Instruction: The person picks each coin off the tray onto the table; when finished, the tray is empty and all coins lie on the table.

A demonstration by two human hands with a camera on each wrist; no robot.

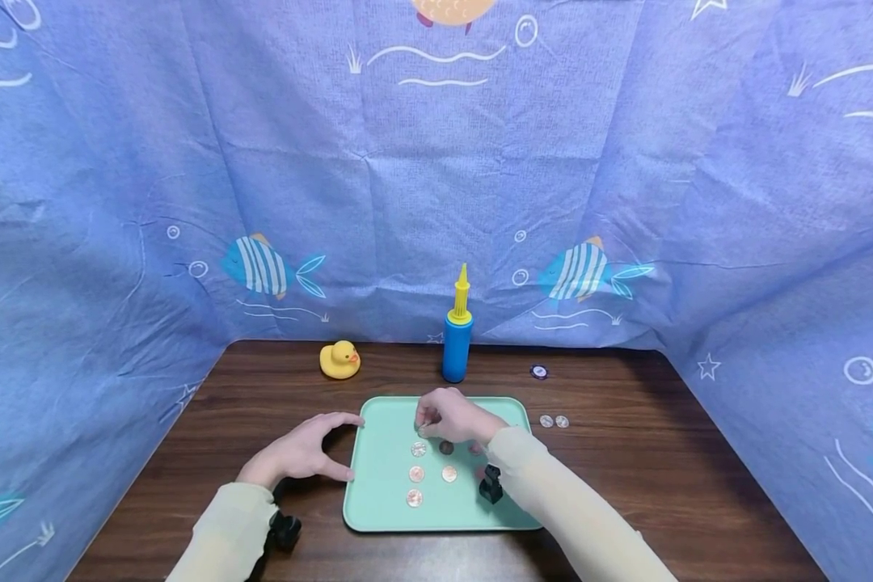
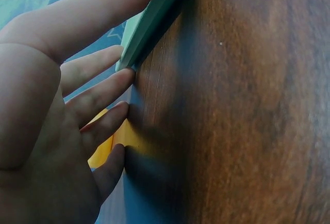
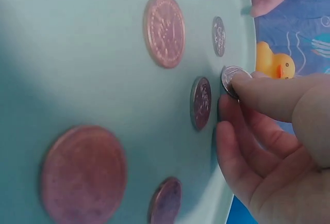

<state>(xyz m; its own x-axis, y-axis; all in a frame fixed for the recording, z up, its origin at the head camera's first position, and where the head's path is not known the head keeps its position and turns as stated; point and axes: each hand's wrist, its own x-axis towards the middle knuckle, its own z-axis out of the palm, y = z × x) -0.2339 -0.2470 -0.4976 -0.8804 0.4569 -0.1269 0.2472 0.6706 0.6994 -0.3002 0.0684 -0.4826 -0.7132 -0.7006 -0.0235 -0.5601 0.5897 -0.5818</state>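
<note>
Pinching coin (image 3: pixel 228 78) in R hand (image 1: pixel 453 414), over tray (image 1: pixel 381 428).

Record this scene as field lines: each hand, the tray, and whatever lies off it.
Left hand: touches the tray at its left rim
Right hand: pinches a silver coin over the tray
On tray: mostly copper-coloured coins, lying flat
Right of tray: two silvery coins, side by side
Beyond tray: yellow duck, blue-and-yellow pump, dark-rimmed chip
</note>
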